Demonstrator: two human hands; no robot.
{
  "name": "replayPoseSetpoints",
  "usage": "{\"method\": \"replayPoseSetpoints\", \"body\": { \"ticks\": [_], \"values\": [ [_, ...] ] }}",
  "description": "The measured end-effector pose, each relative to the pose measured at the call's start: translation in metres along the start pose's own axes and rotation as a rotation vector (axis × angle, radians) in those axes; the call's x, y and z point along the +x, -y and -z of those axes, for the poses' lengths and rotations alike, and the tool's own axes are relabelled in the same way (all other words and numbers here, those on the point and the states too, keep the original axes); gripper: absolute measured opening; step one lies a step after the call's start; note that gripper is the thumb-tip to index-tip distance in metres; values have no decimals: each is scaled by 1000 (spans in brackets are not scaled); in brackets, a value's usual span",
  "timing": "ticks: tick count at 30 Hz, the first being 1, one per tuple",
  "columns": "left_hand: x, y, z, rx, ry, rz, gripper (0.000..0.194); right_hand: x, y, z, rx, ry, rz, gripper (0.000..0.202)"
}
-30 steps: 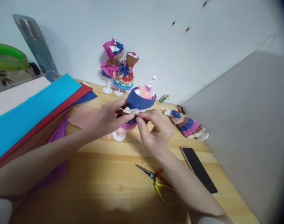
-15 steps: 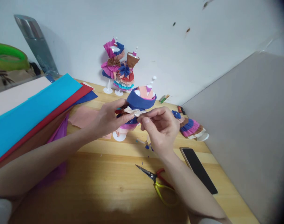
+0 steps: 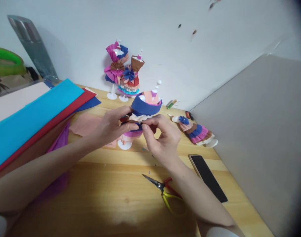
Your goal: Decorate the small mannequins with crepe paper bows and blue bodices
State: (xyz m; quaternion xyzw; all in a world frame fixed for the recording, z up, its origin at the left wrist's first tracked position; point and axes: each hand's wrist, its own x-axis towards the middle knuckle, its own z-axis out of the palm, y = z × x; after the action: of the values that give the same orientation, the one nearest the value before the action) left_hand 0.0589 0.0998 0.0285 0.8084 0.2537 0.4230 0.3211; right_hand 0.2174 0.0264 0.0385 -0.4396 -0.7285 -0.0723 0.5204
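Observation:
A miniature dress form wears a paper dress with a dark blue band [image 3: 147,106] at the chest, peach straps and a pink and peach skirt [image 3: 130,135]. At its waist is a crinkled cream paper ruffle [image 3: 138,117]. My left hand [image 3: 113,125] closes around the waist from the left, its thumb pressed below the ruffle. My right hand [image 3: 162,135] pinches at the front of the waist, beside the left thumb. Something small and shiny shows at those fingertips, too small to name.
Scissors [image 3: 162,187] lie near my right forearm, with a phone [image 3: 209,177] further right. Coloured paper sheets [image 3: 41,102] are stacked at left. Two dressed forms [image 3: 123,72] stand by the wall; another dressed form [image 3: 197,131] lies at right. A bottle [image 3: 33,46] stands back left.
My right hand has moved slightly left, its fingertips now against the waist beside my left thumb. My left hand keeps its hold. The whole view has shifted a little.

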Motion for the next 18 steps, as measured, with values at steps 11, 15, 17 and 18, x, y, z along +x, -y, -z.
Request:
{"method": "replayPoseSetpoints", "body": {
  "ticks": [11, 15, 17, 18],
  "values": [
    [1, -6, -1, -12, -17, 45, 6, -5, -7, 1, 249, -36, -275, 8],
    [1, -5, -2, -105, -21, 61, 20, -5, -11, 1, 299, -128, -312, 9],
    [0, -2, -4, -160, -25, 79, 41, -6, -14, 1, 302, -158, -323, 11],
    [0, 0, -4, -186, -24, 88, 50, -7, -16, 1, 306, -168, -328, 12]
  ]
}}
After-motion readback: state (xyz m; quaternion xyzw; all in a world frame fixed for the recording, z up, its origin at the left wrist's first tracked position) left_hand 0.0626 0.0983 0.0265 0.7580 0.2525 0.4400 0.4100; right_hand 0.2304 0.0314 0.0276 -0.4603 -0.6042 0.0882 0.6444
